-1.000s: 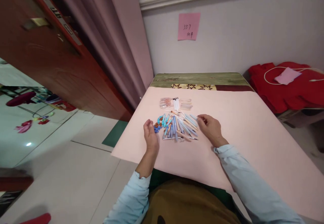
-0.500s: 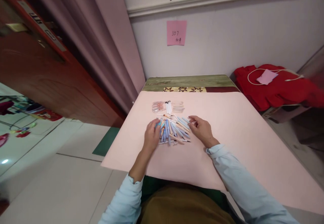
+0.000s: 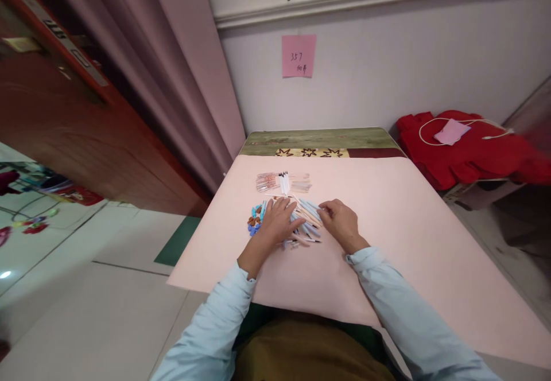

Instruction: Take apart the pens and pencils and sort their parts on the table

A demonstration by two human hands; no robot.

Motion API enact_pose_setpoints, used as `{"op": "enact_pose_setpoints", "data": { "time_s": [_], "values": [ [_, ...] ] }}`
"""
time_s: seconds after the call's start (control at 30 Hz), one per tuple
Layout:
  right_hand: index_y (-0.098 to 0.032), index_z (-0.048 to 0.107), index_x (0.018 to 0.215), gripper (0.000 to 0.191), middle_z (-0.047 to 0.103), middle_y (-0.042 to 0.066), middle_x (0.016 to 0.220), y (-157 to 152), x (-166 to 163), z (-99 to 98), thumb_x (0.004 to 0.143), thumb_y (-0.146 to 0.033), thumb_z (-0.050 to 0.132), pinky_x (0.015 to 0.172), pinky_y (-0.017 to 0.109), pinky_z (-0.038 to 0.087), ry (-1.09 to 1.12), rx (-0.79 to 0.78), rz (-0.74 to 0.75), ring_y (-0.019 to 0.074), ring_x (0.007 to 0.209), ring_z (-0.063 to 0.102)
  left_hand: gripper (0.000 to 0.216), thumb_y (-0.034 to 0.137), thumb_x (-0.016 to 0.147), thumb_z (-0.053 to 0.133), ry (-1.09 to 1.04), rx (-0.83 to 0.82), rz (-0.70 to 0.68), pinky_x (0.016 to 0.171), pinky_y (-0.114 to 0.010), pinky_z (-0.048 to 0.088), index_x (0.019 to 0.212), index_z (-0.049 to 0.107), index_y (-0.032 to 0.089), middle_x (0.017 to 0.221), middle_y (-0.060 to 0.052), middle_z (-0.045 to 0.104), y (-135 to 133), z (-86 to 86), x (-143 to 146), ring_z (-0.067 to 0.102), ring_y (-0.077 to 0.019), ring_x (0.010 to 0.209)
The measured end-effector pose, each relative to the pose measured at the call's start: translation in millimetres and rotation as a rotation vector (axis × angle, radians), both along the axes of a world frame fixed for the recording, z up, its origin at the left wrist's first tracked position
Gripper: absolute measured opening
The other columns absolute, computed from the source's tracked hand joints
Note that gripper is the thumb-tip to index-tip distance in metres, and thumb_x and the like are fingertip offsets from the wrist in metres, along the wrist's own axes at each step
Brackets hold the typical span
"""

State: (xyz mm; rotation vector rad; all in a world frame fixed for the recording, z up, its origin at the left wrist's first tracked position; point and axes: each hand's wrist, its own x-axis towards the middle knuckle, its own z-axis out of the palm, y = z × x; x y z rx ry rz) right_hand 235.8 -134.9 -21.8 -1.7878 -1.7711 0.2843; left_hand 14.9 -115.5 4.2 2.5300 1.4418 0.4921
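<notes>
A pile of slim pens or pen barrels (image 3: 308, 211) in light blue, beige and white, some with dark tips, lies on the pink-covered table. My left hand (image 3: 279, 220) rests over the pile's left part, fingers spread, hiding the pens under it. On its left side are small blue, turquoise and brown pieces (image 3: 255, 220), perhaps the pens' ends or caps. At the pile's right edge, my right hand (image 3: 341, 223) has its fingers bent in against the thumb, beside the light-blue ends. What it pinches, if anything, cannot be made out. Small clear bits (image 3: 294, 245) lie near the front.
Behind the pile lie a row of clear reddish sticks (image 3: 267, 182), white dark-tipped pieces (image 3: 284, 183) and pale clear sticks (image 3: 301, 183). A pink note (image 3: 298, 55) is on the wall. Red cloth (image 3: 469, 160) with a white cable lies right; a wooden door (image 3: 86, 134) stands left.
My left hand has moved right from the pile's left side onto its top, uncovering the small coloured pieces. My right hand's fingers have curled inward at the right edge.
</notes>
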Motion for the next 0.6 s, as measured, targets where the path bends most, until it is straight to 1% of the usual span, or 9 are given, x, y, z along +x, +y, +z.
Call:
{"op": "enact_pose_setpoints", "data": {
  "time_s": [0.1, 0.17, 0.23, 0.3, 0.4, 0.47, 0.6],
  "values": [
    [-0.028, 0.076, 0.094, 0.018, 0.071, 0.002, 0.095, 0, -1, 1.5, 0.09, -0.035, 0.059, 0.067, 0.028, 0.039, 0.018, 0.023, 0.058, 0.0165, 0.078, 0.062, 0.041, 0.05, 0.09, 0.058, 0.009, 0.034, 0.018, 0.116, -0.055, 0.021, 0.123, 0.062, 0.026, 0.127, -0.013, 0.062, -2, 3.3, -1, 0.049, -0.0323, 0.127],
    [-0.028, 0.076, 0.094, 0.019, 0.071, 0.001, 0.096, 0, -1, 2.8, 0.091, -0.035, 0.059, 0.069, 0.028, 0.04, 0.013, 0.03, 0.09, 0.0164, 0.079, 0.063, 0.036, 0.045, 0.093, 0.055, -0.019, 0.054, 0.042, 0.115, -0.053, 0.023, 0.122, 0.062, 0.025, 0.124, -0.012, 0.063, 2, 4.4, -3, 0.051, -0.0306, 0.123],
    [-0.029, 0.076, 0.095, 0.02, 0.072, 0.001, 0.098, 0, -2, 3.7, 0.091, -0.034, 0.058, 0.069, 0.028, 0.041, 0.007, 0.027, 0.092, 0.0168, 0.081, 0.063, 0.029, 0.037, 0.095, 0.051, -0.051, 0.081, 0.093, 0.114, -0.051, 0.025, 0.117, 0.064, 0.024, 0.12, -0.012, 0.065, 10, 4.8, -7, 0.053, -0.0293, 0.118],
    [-0.029, 0.076, 0.096, 0.02, 0.072, 0.002, 0.1, 0, -2, 3.7, 0.092, -0.034, 0.057, 0.07, 0.028, 0.041, 0.008, 0.022, 0.084, 0.0172, 0.083, 0.064, 0.024, 0.029, 0.094, 0.049, -0.064, 0.09, 0.158, 0.113, -0.051, 0.026, 0.107, 0.068, 0.023, 0.112, -0.013, 0.067, 22, 4.8, -13, 0.055, -0.0291, 0.114],
    [-0.029, 0.075, 0.099, 0.021, 0.072, 0.001, 0.101, 0, -1, 2.5, 0.092, -0.032, 0.056, 0.071, 0.028, 0.042, 0.01, 0.025, 0.082, 0.0172, 0.084, 0.065, 0.023, 0.021, 0.091, 0.048, -0.047, 0.019, 0.19, 0.112, -0.054, 0.026, 0.098, 0.07, 0.023, 0.106, -0.013, 0.069, 38, 4.8, -22, 0.056, -0.0303, 0.112],
    [-0.03, 0.075, 0.1, 0.021, 0.072, 0.001, 0.101, 1, -1, 1.3, 0.093, -0.031, 0.055, 0.072, 0.028, 0.043, 0.007, 0.031, 0.094, 0.0172, 0.085, 0.065, 0.023, 0.021, 0.09, 0.048, -0.062, -0.012, 0.184, 0.112, -0.056, 0.024, 0.094, 0.07, 0.023, 0.105, -0.012, 0.069, 44, 4.6, -27, 0.056, -0.0308, 0.113],
    [-0.03, 0.075, 0.1, 0.023, 0.072, 0.001, 0.102, 3, 1, -0.4, 0.094, -0.031, 0.053, 0.072, 0.028, 0.043, 0.001, 0.044, 0.119, 0.0176, 0.088, 0.065, 0.021, 0.023, 0.089, 0.05, -0.119, -0.016, 0.179, 0.113, -0.053, 0.025, 0.088, 0.07, 0.024, 0.099, -0.011, 0.07, 48, 3.3, -34, 0.058, -0.0295, 0.109]
  ]
}}
